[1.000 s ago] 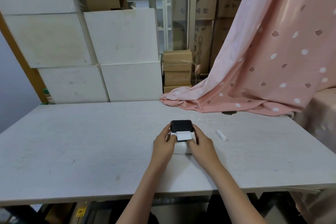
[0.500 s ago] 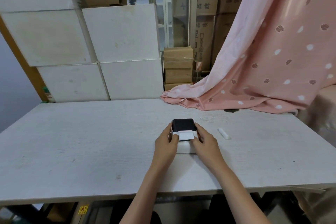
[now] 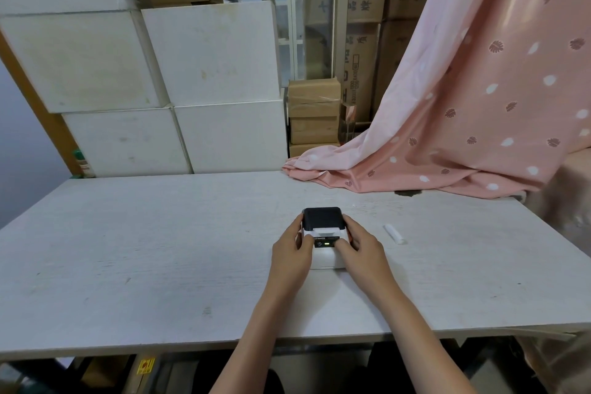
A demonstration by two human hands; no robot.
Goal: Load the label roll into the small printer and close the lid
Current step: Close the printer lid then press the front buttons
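A small white printer (image 3: 324,257) with a black lid (image 3: 322,218) sits on the white table (image 3: 160,249), slightly right of centre. The lid lies down on the body and a green light glows on the front panel. A short white strip of label shows at the slot below the lid. My left hand (image 3: 292,249) grips the printer's left side and my right hand (image 3: 363,248) grips its right side, thumbs near the front panel. The label roll itself is hidden.
A small white cylinder (image 3: 394,234) lies on the table right of the printer. Pink patterned cloth (image 3: 447,137) drapes over the table's far right corner. White boxes (image 3: 208,73) and cardboard cartons (image 3: 313,112) stand stacked behind the table.
The protruding white label strip is shorter now, and the front panel with its green light has come into view. Both hands stay on the printer's sides.
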